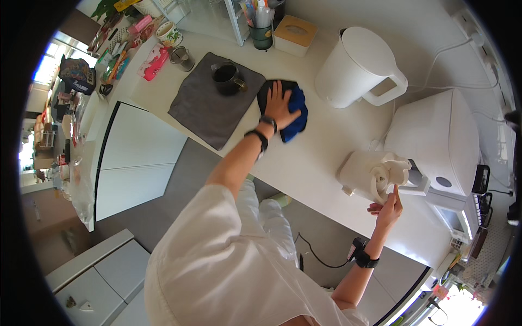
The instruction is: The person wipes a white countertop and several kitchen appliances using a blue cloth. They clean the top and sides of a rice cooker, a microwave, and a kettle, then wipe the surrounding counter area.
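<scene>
My left hand (280, 109) lies palm down with spread fingers on a crumpled black-and-blue cloth (294, 115), pressing it to the white countertop (306, 171). My right hand (389, 208) has its index finger extended to the rim of a white appliance base (359, 173), with the other fingers bent below it. A round drive coupling shows inside the base's scalloped collar. Left of the cloth, a dark glass cup (226, 77) with a handle stands on a grey mat (216, 112). Both wrists wear black bands.
A large white lidded jug (352, 65) and a rounded white appliance (432, 138) stand along the wall, with white cables behind. At the back are a tissue box (294, 36), a green pen cup (261, 37), a metal cup (182, 58) and a pink packet (154, 62).
</scene>
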`<state>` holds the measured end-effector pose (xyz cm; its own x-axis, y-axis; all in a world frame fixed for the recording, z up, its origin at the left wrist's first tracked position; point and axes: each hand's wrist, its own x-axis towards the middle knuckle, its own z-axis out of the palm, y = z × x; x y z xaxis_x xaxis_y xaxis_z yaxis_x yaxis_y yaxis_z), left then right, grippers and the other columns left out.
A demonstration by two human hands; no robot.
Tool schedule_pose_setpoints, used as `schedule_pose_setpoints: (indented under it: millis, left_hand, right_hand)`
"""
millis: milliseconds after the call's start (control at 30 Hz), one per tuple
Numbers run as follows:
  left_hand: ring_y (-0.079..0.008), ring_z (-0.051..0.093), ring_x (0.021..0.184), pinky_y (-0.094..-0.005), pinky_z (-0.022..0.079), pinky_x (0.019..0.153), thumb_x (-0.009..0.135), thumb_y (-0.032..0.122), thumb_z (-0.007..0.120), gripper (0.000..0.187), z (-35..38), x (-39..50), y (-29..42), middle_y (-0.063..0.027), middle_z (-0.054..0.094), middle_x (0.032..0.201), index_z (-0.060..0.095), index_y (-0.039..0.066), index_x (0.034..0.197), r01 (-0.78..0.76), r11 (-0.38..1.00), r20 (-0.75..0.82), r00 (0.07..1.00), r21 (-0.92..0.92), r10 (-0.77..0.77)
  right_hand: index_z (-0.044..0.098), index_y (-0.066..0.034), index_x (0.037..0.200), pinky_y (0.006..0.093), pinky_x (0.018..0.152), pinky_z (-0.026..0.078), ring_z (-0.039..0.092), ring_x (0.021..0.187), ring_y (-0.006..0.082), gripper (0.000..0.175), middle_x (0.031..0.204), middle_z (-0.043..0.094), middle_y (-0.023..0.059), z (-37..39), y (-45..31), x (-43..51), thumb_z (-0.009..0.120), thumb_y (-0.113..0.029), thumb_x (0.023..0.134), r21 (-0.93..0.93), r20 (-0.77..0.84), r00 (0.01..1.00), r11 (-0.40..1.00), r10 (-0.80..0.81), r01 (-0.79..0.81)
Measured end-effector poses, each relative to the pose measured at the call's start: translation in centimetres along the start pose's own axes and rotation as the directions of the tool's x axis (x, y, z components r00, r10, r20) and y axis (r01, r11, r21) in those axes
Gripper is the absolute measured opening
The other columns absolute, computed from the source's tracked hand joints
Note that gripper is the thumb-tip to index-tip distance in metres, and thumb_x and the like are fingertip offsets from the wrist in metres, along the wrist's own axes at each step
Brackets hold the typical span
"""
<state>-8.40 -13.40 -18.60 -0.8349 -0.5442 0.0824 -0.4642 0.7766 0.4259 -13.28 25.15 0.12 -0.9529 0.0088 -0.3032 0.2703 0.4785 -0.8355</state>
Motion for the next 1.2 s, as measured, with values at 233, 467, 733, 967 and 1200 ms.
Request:
schedule_pose_setpoints:
  millis: [233, 467, 733, 967, 1200]
  left_hand:
    - [-0.0473, -0.003, 0.141, -0.0578, 0.002, 0.114, 0.080, 0.061, 0.057, 0.083, 1.3, 11.1, -4.0, -0.0344, 0.004, 0.151, 0.036, 0.008, 0.140, 0.349, 0.936, -0.115, 0.933, 0.050, -0.341]
    - [-0.0465, 0.008, 0.141, -0.0528, 0.010, 0.114, 0.083, 0.053, 0.054, 0.083, 1.4, 2.5, 1.2, -0.0355, 0.010, 0.150, 0.033, 0.000, 0.143, 0.214, 0.973, -0.097, 0.974, 0.090, -0.206]
    - [-0.0498, 0.010, 0.139, -0.0530, 0.012, 0.114, 0.080, 0.057, 0.057, 0.082, -0.4, 7.7, -2.3, -0.0380, 0.012, 0.148, 0.037, 0.004, 0.138, 0.151, 0.981, -0.056, 0.988, 0.121, -0.145]
    - [-0.0503, 0.011, 0.139, -0.0537, 0.013, 0.113, 0.084, 0.052, 0.055, 0.081, 0.5, 1.2, 2.4, -0.0389, 0.011, 0.148, 0.032, 0.002, 0.143, 0.161, 0.979, 0.010, 0.986, 0.123, -0.164]
    - [-0.0523, 0.003, 0.139, -0.0573, 0.008, 0.113, 0.077, 0.063, 0.058, 0.087, -0.2, 4.3, -0.6, -0.0400, 0.007, 0.147, 0.036, 0.009, 0.142, 0.142, 0.984, 0.009, 0.990, 0.110, -0.144]
  right_hand:
    - [0.046, -0.0012, 0.137, 0.0265, 0.034, 0.043, 0.058, 0.038, 0.0203, 0.053, 0.052, 0.059, 0.0133, -0.1, 0.2, 0.1, 0.040, -0.021, 0.089, 0.004, -0.017, 1.000, 1.000, 0.017, -0.017]
    - [0.047, -0.0026, 0.137, 0.0262, 0.033, 0.044, 0.057, 0.037, 0.0192, 0.053, 0.051, 0.059, 0.0122, 0.1, 0.0, 0.0, 0.040, -0.021, 0.088, 0.004, -0.035, 0.999, 0.999, 0.034, -0.034]
    - [0.047, -0.0024, 0.137, 0.0260, 0.034, 0.043, 0.057, 0.037, 0.0186, 0.052, 0.051, 0.058, 0.0123, 0.2, -0.2, 0.0, 0.041, -0.021, 0.088, 0.023, -0.054, 0.997, 0.998, 0.051, -0.050]
    - [0.048, -0.0030, 0.136, 0.0259, 0.033, 0.043, 0.057, 0.037, 0.0187, 0.052, 0.050, 0.058, 0.0119, 0.2, -0.1, 0.0, 0.041, -0.020, 0.088, 0.004, -0.053, 0.998, 0.999, 0.033, -0.033]
    - [0.050, -0.0043, 0.135, 0.0262, 0.033, 0.043, 0.057, 0.038, 0.0186, 0.050, 0.051, 0.058, 0.0119, 0.3, 0.2, 0.1, 0.041, -0.020, 0.089, 0.010, -0.084, 0.996, 0.999, 0.038, -0.037]
